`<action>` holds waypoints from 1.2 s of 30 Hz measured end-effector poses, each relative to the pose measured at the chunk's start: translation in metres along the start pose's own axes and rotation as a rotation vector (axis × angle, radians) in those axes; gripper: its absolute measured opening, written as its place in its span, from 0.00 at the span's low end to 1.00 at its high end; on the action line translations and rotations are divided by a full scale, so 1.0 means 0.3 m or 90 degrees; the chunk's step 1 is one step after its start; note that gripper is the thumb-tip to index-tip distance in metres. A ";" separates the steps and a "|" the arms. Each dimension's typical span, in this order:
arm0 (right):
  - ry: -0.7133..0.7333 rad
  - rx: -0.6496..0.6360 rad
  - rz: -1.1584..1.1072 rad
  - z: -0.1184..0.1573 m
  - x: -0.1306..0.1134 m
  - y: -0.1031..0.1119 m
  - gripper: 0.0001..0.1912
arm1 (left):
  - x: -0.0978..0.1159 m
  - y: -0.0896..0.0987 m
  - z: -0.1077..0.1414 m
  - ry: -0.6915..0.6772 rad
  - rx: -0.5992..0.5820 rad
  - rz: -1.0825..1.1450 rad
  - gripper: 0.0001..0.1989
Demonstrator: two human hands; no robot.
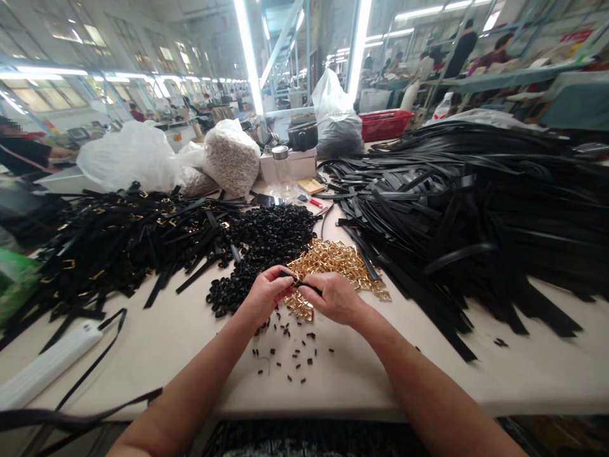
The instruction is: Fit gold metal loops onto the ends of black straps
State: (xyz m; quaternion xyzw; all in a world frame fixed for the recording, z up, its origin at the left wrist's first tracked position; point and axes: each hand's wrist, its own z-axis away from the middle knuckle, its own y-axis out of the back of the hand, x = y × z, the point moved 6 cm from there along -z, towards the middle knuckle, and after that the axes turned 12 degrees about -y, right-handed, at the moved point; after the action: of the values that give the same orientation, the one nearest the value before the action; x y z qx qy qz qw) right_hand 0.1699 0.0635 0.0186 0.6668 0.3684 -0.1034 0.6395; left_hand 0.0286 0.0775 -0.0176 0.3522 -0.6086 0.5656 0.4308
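Note:
My left hand [269, 293] and my right hand [335, 298] meet over the middle of the table, both closed on a short black strap [301, 283]. A glint of gold shows between them, but I cannot tell whether it belongs to a buckle on the strap or to the pile behind. Just beyond my fingers lies a heap of gold buckles [340, 261]. To its left rises a pile of small black loops [273, 231]. Several tiny black bits [297, 365] are scattered on the table below my hands.
Long black straps [428, 222] cover the right side of the table [352, 381]. Straps with gold buckles [128, 231] are heaped at left, near a white power strip [52, 365]. Behind stand plastic bags [233, 158], a glass jar [281, 166] and a red basket [385, 124].

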 end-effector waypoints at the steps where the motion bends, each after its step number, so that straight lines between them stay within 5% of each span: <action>1: -0.009 0.000 -0.001 -0.002 0.002 0.006 0.14 | 0.012 0.005 -0.004 -0.013 0.008 0.007 0.12; 15: -0.027 0.003 -0.073 -0.002 0.006 -0.005 0.13 | -0.039 0.006 0.004 0.066 0.023 0.060 0.16; 26: -0.070 0.060 -0.090 0.000 0.020 0.009 0.10 | 0.014 -0.004 0.019 -0.091 0.021 -0.164 0.12; 30: -0.103 0.087 -0.117 -0.003 0.037 0.029 0.11 | 0.023 -0.009 0.025 -0.105 0.033 -0.090 0.13; 36: -0.118 0.103 -0.154 -0.006 0.048 0.054 0.12 | 0.014 -0.016 0.024 -0.073 -0.047 0.043 0.15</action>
State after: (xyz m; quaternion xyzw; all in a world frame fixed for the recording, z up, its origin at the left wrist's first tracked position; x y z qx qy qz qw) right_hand 0.1895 0.0717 0.0227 0.6547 0.3759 -0.2697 0.5978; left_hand 0.0304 0.0701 -0.0117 0.3474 -0.6643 0.5357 0.3886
